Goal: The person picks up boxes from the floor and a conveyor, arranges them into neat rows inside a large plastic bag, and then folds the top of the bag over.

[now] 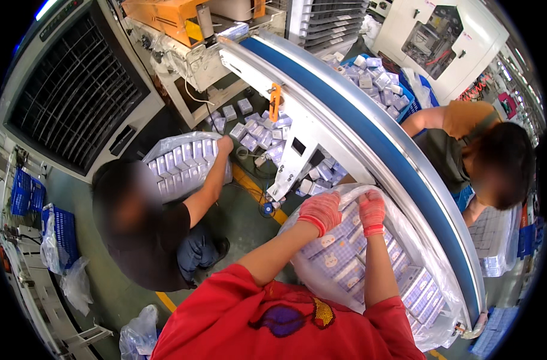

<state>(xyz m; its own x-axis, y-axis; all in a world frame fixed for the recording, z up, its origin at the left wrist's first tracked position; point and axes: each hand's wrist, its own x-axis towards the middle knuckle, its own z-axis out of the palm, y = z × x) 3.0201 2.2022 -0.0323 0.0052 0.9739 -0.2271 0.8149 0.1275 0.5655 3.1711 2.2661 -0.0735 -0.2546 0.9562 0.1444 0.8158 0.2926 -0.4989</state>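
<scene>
Both my hands wear red-and-white knitted gloves. My left hand [321, 213] is closed at the far rim of a large clear plastic bag [301, 255]. My right hand [372, 211] grips the same rim a little to the right, its fingers curled over the film. Inside the bag, purple-and-white checked packs [331, 259], which look like tissue packs, lie in neat rows. Some have a small cartoon animal on them. The bag stands open in front of me, against the near side of a curved conveyor with a blue belt [381, 138]. My forearms cover part of the packs.
Loose packs [264, 135] are heaped on the floor beyond the bag, under the conveyor frame. At left, a co-worker [147, 228] reaches over another filled bag [186, 162]. Across the belt, a second co-worker [483, 150] bends near a blue crate of packs [375, 81]. Blue baskets [60, 237] stand far left.
</scene>
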